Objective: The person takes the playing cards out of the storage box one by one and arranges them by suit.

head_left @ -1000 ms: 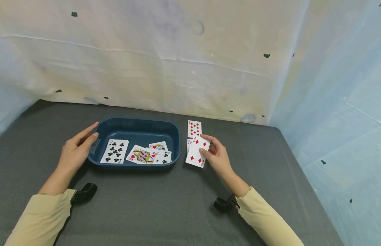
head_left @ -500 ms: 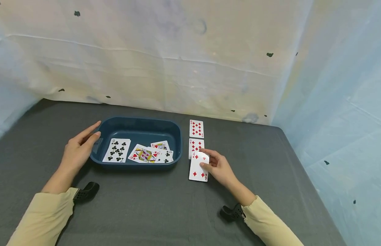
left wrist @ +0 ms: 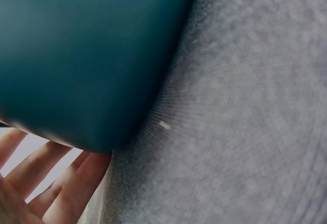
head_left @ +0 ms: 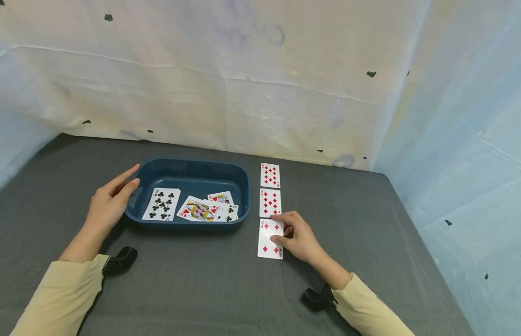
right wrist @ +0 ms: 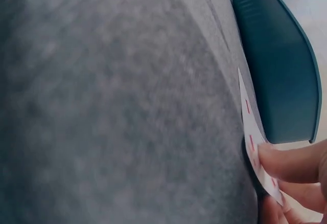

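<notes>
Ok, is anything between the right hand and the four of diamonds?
Nothing visible: the right hand pinches the four of diamonds directly. The nine of diamonds lies beyond that card's far edge, not between them.

A dark grey, cloth-like surface covers the desk, with a small pale speck lying on it in the left wrist view. Behind its far edge hangs a cream backdrop sheet, crossed by a long crease and dotted with dark blotches; pale blue sheeting hangs along the right side.
</notes>
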`<state>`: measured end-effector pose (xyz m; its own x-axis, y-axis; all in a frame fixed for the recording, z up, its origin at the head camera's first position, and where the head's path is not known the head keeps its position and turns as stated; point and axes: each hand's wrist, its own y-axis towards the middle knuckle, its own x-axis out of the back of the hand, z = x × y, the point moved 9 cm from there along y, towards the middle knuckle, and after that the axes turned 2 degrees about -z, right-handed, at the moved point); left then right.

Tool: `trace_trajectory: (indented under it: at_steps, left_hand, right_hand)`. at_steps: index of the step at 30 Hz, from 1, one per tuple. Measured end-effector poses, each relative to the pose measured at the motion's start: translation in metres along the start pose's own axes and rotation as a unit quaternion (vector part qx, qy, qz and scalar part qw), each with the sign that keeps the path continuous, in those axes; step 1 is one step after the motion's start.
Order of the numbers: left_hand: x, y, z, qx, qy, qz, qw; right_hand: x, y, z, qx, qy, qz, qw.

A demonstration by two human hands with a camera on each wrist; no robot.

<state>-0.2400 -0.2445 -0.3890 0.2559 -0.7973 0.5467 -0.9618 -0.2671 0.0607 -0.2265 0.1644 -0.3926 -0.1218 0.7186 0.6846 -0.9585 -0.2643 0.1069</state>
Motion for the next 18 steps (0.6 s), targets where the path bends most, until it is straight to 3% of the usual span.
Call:
trace_trajectory:
  at_steps: [12, 18]
  left_hand:
    - [-0.001, -0.001, 0.001, 0.005, 0.000, -0.003, 1.0000]
    - [0.000, 0.000, 0.002, 0.005, 0.001, -0.001, 1.0000]
  right_hand:
    - [0.006, -0.007, 0.006, 0.008, -0.047, -0.029, 0.998]
    - [0.005, -0.013, 0.014, 0.034, -0.105, -0.051, 0.993]
